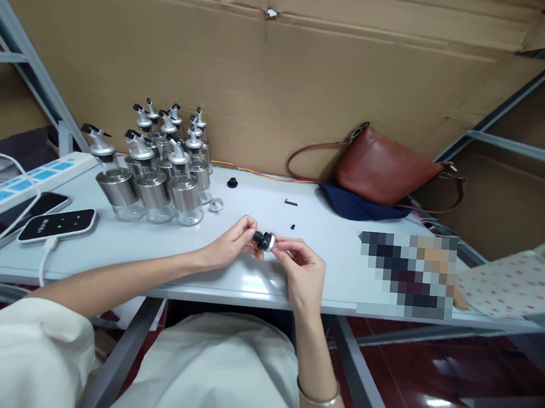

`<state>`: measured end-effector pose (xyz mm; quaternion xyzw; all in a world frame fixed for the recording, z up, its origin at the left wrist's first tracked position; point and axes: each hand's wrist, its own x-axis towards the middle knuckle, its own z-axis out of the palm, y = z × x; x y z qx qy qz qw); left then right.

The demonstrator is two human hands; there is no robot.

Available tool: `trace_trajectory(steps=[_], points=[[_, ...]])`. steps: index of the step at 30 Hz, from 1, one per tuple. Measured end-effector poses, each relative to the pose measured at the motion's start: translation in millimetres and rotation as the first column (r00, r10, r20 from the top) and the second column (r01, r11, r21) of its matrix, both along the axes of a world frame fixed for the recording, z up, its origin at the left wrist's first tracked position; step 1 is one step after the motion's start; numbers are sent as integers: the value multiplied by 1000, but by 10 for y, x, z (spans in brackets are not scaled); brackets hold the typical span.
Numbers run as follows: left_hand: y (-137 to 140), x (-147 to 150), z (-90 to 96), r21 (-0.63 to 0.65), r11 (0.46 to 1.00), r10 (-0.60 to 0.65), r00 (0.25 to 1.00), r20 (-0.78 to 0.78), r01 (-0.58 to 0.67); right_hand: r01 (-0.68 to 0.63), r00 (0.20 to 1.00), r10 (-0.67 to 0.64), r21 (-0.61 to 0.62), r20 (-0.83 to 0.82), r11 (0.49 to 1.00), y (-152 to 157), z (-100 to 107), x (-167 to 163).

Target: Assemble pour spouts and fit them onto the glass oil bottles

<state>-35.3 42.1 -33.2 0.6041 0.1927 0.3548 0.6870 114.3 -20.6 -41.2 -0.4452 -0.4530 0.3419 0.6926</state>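
Note:
Between my two hands, a little above the table's front part, is a black and silver bottle stopper [264, 241]. My left hand [233, 242] pinches its ribbed black end. The fingers of my right hand [301, 271] are closed on the silver end. On the tabletop beyond lie a small black lever [291, 202], a tiny black piece [292, 227], a round black plug [232, 182] and a silver ring-like part [216, 205]. Several glass and steel oil bottles [151, 191] with silver pour spouts stand upright in a group to the left.
A white power strip [33, 179], a dark phone [11, 227] and a cabled device [57, 225] occupy the left end. At the back right, a brown handbag [384, 165] rests on dark blue cloth [361, 206]. A dotted cloth [511, 282] covers the right end. Cardboard [263, 84] walls the back.

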Motion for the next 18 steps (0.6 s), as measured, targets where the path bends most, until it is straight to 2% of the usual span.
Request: trace_trajectory(steps=[10, 12, 15, 18], points=[[-122, 52, 16, 44, 990, 132, 991, -8, -131, 7, 1000, -7, 12, -3, 1000, -5, 36, -22], [-123, 42, 4, 153, 973, 183, 980, -72, -171, 4, 1000, -4, 2, 4, 1000, -6, 41, -35], [-98, 13, -32, 355, 919, 251, 950, -189, -172, -7, 1000, 7, -8, 15, 1000, 3, 39, -53], [-65, -13, -66, 418, 899, 256, 933, -255, -132, -10, 999, 10, -9, 40, 1000, 16, 33, -62]])
